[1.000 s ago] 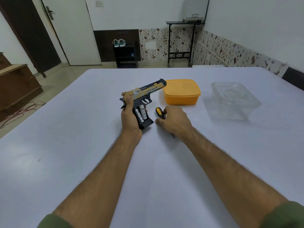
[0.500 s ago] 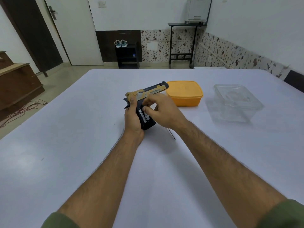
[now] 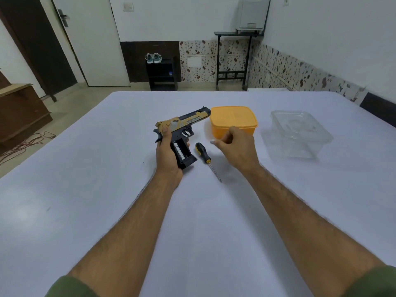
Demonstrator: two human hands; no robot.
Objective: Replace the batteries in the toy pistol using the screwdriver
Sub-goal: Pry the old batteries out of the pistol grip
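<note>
Centre frame, the left hand (image 3: 168,153) grips the toy pistol (image 3: 182,133), one battery (image 3: 179,149) in its open grip, the screwdriver (image 3: 206,158) lying beside it, while the right hand (image 3: 236,146) pinches a small battery (image 3: 212,142) before the orange container (image 3: 233,121).

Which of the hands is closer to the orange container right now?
The right. The right hand hovers just in front of the orange container, pinching a small battery. The left hand is farther off to its left, gripping the toy pistol.
</note>
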